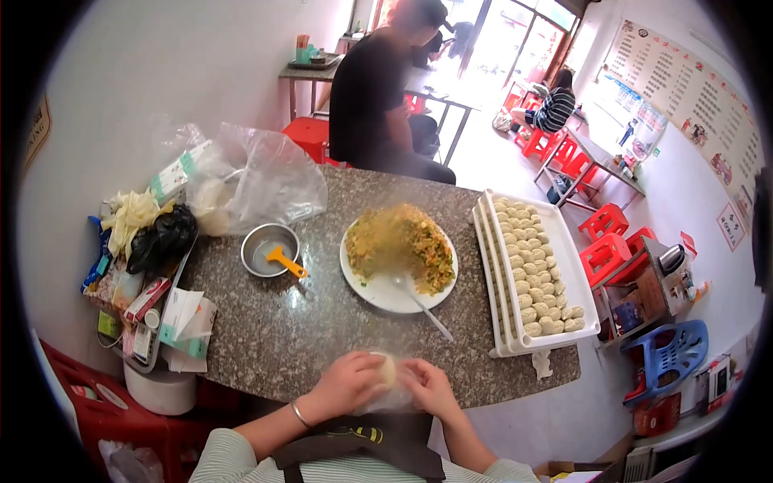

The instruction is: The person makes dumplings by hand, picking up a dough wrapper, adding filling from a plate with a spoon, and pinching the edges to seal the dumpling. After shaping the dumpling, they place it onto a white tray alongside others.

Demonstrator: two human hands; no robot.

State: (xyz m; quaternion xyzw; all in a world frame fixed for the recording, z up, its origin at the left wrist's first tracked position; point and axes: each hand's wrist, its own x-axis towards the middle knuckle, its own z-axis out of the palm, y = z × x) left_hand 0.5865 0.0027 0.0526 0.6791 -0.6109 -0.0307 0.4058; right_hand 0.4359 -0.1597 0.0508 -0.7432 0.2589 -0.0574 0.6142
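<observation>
At the table's near edge, my left hand (348, 383) has its fingers curled round a pale piece of dough (388, 371). My right hand (428, 388) is close on the other side, its fingers bent at a thin clear plastic sheet or bag (394, 398) below the dough. Beyond my hands stands a white plate (386, 299) heaped with chopped orange and green filling (427, 253). A metal spoon (431, 315) rests on it, handle toward me. The middle of the filling looks blurred. To the right, stacked white trays (576, 266) hold rows of shaped dumplings (535, 278).
A metal bowl (259, 251) with an orange-handled tool (283, 261) sits left of the plate. Behind it lies a clear plastic bag (278, 181). A cluttered tray (169, 310) stands at the left edge. A person in black (366, 105) sits beyond the table.
</observation>
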